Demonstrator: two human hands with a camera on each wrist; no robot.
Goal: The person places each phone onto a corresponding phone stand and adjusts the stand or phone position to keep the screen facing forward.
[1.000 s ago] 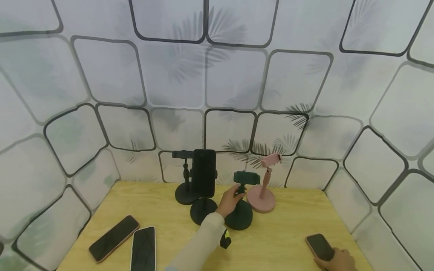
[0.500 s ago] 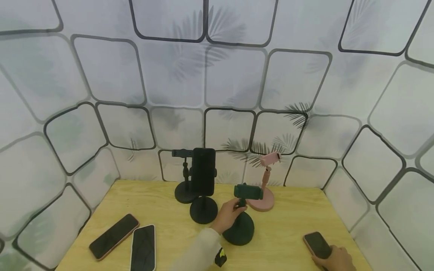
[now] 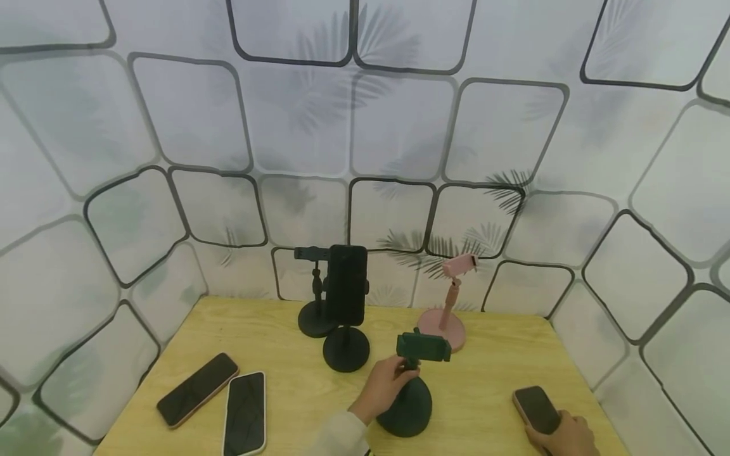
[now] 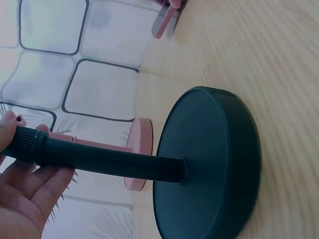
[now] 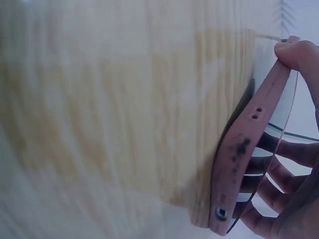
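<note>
My left hand (image 3: 381, 387) grips a dark green phone stand (image 3: 406, 408) high on its stem, just under the clamp head. In the left wrist view, thumb and fingers of the left hand (image 4: 37, 199) wrap the ribbed collar of the stem (image 4: 109, 160), and the round base (image 4: 199, 159) is down at the wooden table. Its clamp holds no phone. At the table's right side my right hand (image 3: 564, 436) holds a smartphone (image 3: 536, 408) by its edges. The right wrist view shows the phone's pink case edge (image 5: 239, 159) between thumb and fingers, the phone tilted against the tabletop.
Behind the left hand stand a black phone stand bearing a phone (image 3: 346, 285), another black stand (image 3: 316, 316) and a pink stand (image 3: 443, 328). Two phones lie at the left: a pink-edged one (image 3: 198, 389) and a white-edged one (image 3: 245, 413). Patterned curtain walls (image 3: 399, 126) surround the table.
The left hand has brought the green stand toward me, away from the row of stands at the back. The right hand and its phone have stayed almost in place.
</note>
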